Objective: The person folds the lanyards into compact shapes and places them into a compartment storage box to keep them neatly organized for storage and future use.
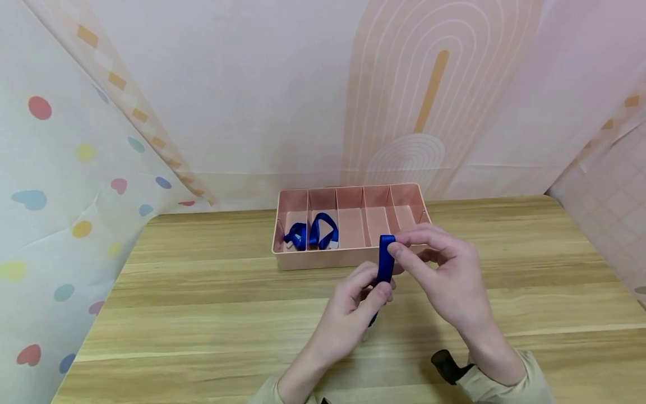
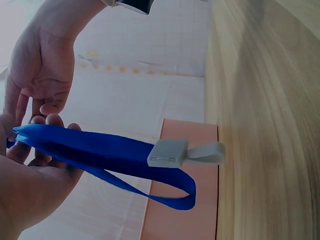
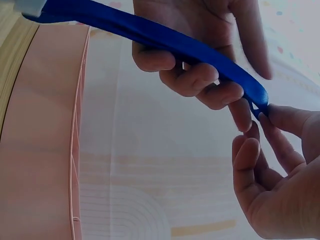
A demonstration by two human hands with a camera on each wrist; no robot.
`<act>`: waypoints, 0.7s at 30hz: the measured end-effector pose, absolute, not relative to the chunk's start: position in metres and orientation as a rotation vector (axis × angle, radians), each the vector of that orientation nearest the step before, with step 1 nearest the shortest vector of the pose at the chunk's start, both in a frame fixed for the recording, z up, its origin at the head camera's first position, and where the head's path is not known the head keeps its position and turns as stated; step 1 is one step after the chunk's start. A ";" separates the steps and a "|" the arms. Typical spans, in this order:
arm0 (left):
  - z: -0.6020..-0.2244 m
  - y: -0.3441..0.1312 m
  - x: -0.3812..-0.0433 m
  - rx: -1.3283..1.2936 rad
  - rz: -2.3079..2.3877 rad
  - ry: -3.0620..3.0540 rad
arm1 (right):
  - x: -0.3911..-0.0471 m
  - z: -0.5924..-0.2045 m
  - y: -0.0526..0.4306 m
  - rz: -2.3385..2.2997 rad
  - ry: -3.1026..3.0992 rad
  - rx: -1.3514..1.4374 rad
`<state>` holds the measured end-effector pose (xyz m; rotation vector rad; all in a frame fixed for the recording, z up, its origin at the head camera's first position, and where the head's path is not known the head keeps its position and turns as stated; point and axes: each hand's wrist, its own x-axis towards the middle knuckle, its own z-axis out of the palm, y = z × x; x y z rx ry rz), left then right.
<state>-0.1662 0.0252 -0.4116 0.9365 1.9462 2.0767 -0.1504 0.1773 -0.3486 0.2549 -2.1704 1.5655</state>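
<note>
A blue lanyard, folded into a flat band, is held up in front of the pink box. My right hand pinches its upper folded end between thumb and fingertips. Lower down, my left hand grips the band, fingers curled behind it and thumb at its front. In the left wrist view the lanyard's far end hangs as a loop, with a white plastic clip and a pale strap on it. The right wrist view shows the left hand's fingers curled under the ribbon.
A pink divided box stands on the wooden table near the back wall. One coiled blue lanyard lies in its leftmost compartment, another blue lanyard in the compartment beside it. Patterned cloth covers the walls.
</note>
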 end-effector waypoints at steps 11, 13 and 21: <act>-0.411 0.024 -0.164 0.948 2.073 1.804 | -0.151 -0.347 0.178 1.530 -2.227 0.132; -0.410 0.024 -0.164 0.923 2.062 1.789 | -0.151 -0.347 0.178 1.561 -2.219 0.125; -0.408 0.025 -0.163 0.854 2.010 1.816 | -0.152 -0.346 0.180 1.778 -2.114 0.103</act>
